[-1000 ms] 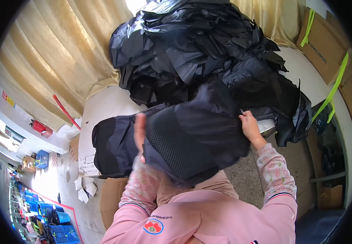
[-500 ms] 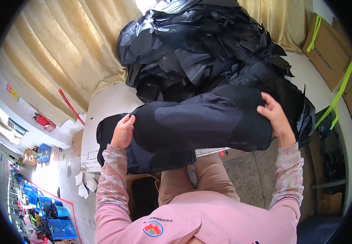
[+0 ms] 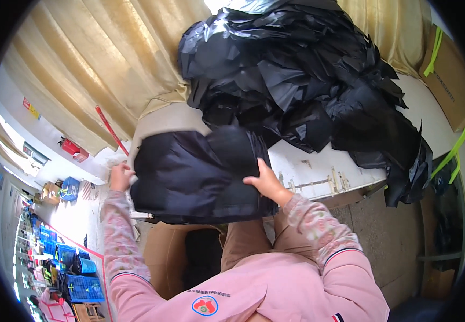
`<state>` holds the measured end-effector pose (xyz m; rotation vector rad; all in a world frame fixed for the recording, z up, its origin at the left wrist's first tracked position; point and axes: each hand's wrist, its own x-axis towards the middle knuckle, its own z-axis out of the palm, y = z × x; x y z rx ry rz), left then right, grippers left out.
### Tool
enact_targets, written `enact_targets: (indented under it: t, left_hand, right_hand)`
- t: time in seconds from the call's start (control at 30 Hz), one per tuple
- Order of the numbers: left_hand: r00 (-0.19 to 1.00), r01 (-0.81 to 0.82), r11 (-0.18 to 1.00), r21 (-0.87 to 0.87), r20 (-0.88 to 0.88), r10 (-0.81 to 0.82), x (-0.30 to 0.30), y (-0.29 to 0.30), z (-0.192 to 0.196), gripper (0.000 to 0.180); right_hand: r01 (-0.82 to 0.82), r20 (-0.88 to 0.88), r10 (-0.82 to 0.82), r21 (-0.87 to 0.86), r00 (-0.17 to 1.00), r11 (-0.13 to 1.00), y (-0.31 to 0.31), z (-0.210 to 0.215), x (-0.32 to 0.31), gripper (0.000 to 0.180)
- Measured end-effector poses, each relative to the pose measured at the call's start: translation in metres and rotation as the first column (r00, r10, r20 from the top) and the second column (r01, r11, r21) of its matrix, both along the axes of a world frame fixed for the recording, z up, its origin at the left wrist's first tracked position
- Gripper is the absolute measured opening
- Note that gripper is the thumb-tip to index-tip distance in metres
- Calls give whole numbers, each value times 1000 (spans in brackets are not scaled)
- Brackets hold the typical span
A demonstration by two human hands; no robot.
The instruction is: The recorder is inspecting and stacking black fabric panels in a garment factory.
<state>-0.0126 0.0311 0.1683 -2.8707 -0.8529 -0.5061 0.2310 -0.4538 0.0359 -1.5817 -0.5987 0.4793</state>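
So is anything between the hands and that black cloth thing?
No, nothing is. The left hand grips the left edge of the folded black garment, and the right hand presses right on top of it.

1. White table, top scuffed along the near edge just right of the right fingers.
2. Folded black garment lies on the table's left end, between both hands' fingers.
3. Big heap of black pieces beyond the fingers, spilling over the right edge.

Matt black cloth garment, glossy crinkled black plastic pile, worn white table.
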Motion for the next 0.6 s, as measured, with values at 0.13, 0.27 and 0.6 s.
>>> enact_targets:
  t: [0.13,0.27,0.6]
  left_hand:
    - [813,527,815,-242,425,-399,96,-209,-53,32]
    - [556,790,482,-379,109,-824,96,-338,-80,79]
    - [503,749,543,-379,-209,-839,110,-369,-146,100]
  right_hand:
    - [162,256,-124,-135,959,978,-17,-64,14,72]
    - [134,158,-103,-201,982,970,-7,-34,10,64]
    - [198,138,-183,-99,973,975,59,-21,159,35]
